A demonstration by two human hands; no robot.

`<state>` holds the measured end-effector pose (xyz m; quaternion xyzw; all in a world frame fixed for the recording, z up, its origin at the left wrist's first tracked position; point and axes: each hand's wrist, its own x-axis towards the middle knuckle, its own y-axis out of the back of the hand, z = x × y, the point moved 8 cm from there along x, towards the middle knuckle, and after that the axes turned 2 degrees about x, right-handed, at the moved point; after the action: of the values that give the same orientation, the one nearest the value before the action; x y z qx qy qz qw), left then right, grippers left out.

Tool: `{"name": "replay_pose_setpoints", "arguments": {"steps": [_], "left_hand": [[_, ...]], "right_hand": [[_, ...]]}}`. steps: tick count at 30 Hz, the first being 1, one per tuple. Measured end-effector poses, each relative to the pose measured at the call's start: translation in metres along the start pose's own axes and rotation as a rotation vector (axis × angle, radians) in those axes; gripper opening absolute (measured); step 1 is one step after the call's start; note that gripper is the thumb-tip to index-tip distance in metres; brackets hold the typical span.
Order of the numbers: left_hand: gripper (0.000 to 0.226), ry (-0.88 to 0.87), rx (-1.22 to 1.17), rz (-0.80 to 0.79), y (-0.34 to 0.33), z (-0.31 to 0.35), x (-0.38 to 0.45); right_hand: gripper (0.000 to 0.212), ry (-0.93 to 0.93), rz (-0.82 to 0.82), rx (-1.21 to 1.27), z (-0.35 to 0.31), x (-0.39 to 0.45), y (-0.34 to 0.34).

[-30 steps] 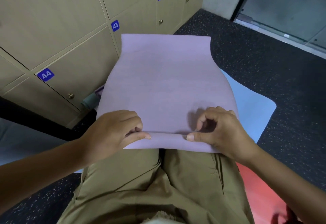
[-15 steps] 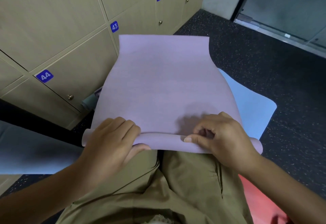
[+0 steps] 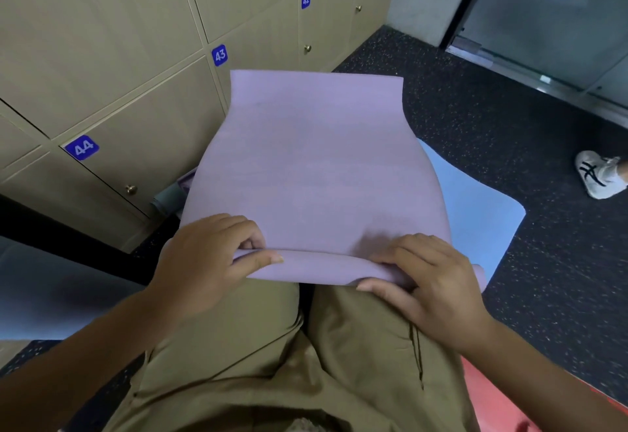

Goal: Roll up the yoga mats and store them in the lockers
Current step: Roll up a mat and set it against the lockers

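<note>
Purple mat (image 3: 316,173) lies flat on the floor (image 3: 492,132) at 12 o'clock from the knees, near edge curled into a small roll (image 3: 319,266). Left hand (image 3: 207,261) grasps the roll at 9 o'clock, thumb on top, fingers curled over it. Right hand (image 3: 431,282) grasps it at 3 o'clock, thumb under the front. Blue mat (image 3: 475,204) sticks out beneath at 3 o'clock. Lockers (image 3: 119,68) at 10 o'clock, doors closed, tags 44, 43, 42. Red mat (image 3: 503,404) at 5 o'clock. Someone's sneaker (image 3: 598,173) at 3 o'clock, far edge.
</note>
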<state>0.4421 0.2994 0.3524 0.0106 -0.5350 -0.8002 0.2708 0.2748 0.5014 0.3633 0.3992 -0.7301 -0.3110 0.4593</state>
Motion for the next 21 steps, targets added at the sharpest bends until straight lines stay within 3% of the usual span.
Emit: {"name": "replay_pose_setpoints", "arguments": {"steps": [6,10,14,18,21], "left_hand": [[0.039,0.161,-0.162,0.002,0.004,-0.013,0.015],[0.047,0.229,-0.2,0.046,0.004,-0.02,0.022],[0.046,0.124,-0.03,0.142,0.008,-0.014,0.028],[0.032,0.069,-0.138,0.129,0.007,-0.013,0.03],[0.036,-0.13,-0.036,0.139,0.01,0.003,0.027]], "right_hand": [[0.026,-0.239,-0.137,0.291,0.022,0.019,-0.006],[0.028,-0.325,-0.202,0.416,0.032,0.026,-0.012],[0.028,-0.356,-0.233,0.437,0.038,0.03,-0.015],[0.033,-0.385,-0.269,0.428,0.042,0.035,-0.017],[0.03,-0.474,-0.289,0.565,0.048,0.04,-0.018]]}}
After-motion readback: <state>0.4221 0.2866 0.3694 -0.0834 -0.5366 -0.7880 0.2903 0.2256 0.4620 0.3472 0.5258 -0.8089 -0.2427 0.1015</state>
